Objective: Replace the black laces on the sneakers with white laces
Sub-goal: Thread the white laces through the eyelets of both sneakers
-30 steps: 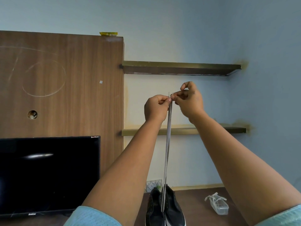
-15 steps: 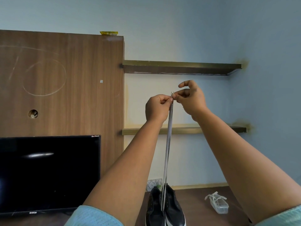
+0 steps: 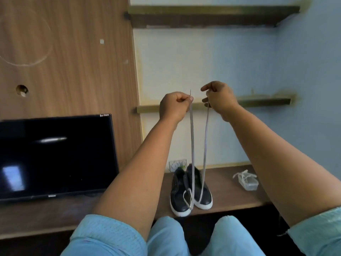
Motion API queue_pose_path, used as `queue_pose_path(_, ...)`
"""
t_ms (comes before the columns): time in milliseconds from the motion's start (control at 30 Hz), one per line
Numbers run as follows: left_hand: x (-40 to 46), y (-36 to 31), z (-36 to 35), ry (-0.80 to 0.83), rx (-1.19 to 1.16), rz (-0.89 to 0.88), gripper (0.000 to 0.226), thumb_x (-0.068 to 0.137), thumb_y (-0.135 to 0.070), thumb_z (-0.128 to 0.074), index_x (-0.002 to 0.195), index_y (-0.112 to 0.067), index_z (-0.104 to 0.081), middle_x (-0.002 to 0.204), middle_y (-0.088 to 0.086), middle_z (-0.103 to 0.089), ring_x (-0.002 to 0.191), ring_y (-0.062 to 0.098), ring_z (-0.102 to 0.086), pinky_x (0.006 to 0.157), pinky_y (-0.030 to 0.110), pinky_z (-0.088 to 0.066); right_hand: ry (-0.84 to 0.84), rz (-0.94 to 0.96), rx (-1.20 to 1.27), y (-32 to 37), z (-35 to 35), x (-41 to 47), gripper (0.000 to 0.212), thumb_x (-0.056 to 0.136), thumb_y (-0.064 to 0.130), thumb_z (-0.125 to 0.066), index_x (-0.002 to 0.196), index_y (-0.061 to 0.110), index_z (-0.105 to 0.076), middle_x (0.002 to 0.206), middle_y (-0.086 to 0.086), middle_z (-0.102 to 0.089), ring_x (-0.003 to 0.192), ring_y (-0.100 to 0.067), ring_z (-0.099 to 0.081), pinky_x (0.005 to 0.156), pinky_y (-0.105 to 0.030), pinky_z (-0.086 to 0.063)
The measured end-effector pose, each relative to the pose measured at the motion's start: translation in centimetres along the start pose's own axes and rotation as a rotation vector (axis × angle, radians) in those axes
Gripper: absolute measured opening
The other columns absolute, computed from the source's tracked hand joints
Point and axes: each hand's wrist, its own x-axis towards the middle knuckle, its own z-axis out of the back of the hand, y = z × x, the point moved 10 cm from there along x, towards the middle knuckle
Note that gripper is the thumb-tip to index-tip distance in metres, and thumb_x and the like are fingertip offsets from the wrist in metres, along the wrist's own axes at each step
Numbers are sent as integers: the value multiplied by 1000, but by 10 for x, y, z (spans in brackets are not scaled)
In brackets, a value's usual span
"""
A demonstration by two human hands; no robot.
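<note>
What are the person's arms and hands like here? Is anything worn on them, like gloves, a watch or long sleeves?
Both arms are bare from the upper arm down. Short light blue sleeves with a fine woven texture show at the bottom, the left sleeve and the right sleeve. The left hand and right hand are bare: no gloves, and no watch, ring or bracelet is visible.

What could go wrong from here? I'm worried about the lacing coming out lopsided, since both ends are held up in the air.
1. The left hand and right hand each pinch one end of the white lace. If the ends aren't level, the lengths may end up uneven.
2. Pulling upward could tip or drag the sneakers, which stand near the table edge.
</note>
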Motion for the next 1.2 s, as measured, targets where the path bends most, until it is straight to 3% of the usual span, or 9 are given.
queue_pose_path(200, -32, 159, -41, 197, -66, 348, 8, 89, -15, -69, 82, -19, -67, 78, -3, -66, 60, 12, -58, 59, 21, -53, 206, -245, -102, -155, -73, -22, 24, 93, 2, -48, 102, 18, -64, 80, -3, -60, 58, -14, -48, 49, -23, -40)
queue_pose_path(267, -42, 207, -55, 228, -69, 445, 9, 89, -14, -69, 80, -18, -67, 76, -2, -66, 58, 11, -57, 58, 19, -53, 305, -268, -177, -200, -100, -34, 23, 93, 4, -53, 90, 22, -67, 85, -3, -64, 62, -15, -49, 55, -22, -40)
queue_pose_path(367, -55, 271, -70, 219, -56, 557, 8, 89, -12, -68, 81, -14, -67, 74, 3, -65, 54, 10, -54, 52, 16, -50, 410, -290, -284, -254, -131, -56, 22, 99, 27, -51, 99, 15, -69, 94, -3, -67, 85, -19, -59, 78, -29, -45)
queue_pose_path(533, -76, 348, -94, 218, -107, 726, 8, 93, -8, -61, 94, -7, -69, 74, 0, -65, 56, 7, -53, 48, 9, -46, 523, -505, 20, -327, -178, -99, 31, 100, 31, -51, 82, 10, -67, 57, 5, -59, 49, -2, -49, 53, -16, -38)
queue_pose_path(733, -99, 418, -89, 147, -153, 848, 5, 82, -15, -76, 78, -15, -73, 68, -3, -67, 61, 10, -56, 57, 19, -50, 364, -567, 165, -383, -193, -110, 18, 94, 22, -62, 81, 13, -70, 70, -3, -66, 68, -14, -60, 70, -33, -52)
queue_pose_path(833, -118, 450, -63, 30, 155, 786, 15, 77, -29, -80, 86, -20, -71, 76, -9, -68, 76, 12, -66, 72, 27, -55, 274, -646, 230, -407, -193, -121, 15, 95, 12, -58, 90, 13, -72, 63, 5, -64, 61, -9, -57, 62, -24, -49)
queue_pose_path(1033, -126, 467, -70, 133, 536, 625, 36, 75, -36, -79, 104, -19, -66, 101, -6, -60, 90, 11, -59, 74, 23, -46, 347, -463, -100, -414, -211, -132, 5, 84, 24, -74, 86, 20, -77, 76, 15, -70, 72, 7, -63, 66, -5, -44)
queue_pose_path(1133, -121, 473, -65, 123, 558, 668, 16, 85, -30, -70, 96, -17, -71, 89, -5, -68, 79, 10, -60, 67, 20, -40, 333, -321, -267, -404, -223, -129, 8, 86, 27, -72, 89, 21, -76, 82, 11, -68, 77, -3, -64, 71, -18, -51)
queue_pose_path(1200, -124, 485, -58, 60, 421, 738, 7, 89, -22, -66, 86, -17, -71, 76, -5, -67, 72, 14, -62, 71, 25, -50, 341, -223, -397, -400, -233, -128, 10, 88, 27, -69, 93, 21, -75, 86, 5, -66, 78, -14, -64, 69, -32, -53)
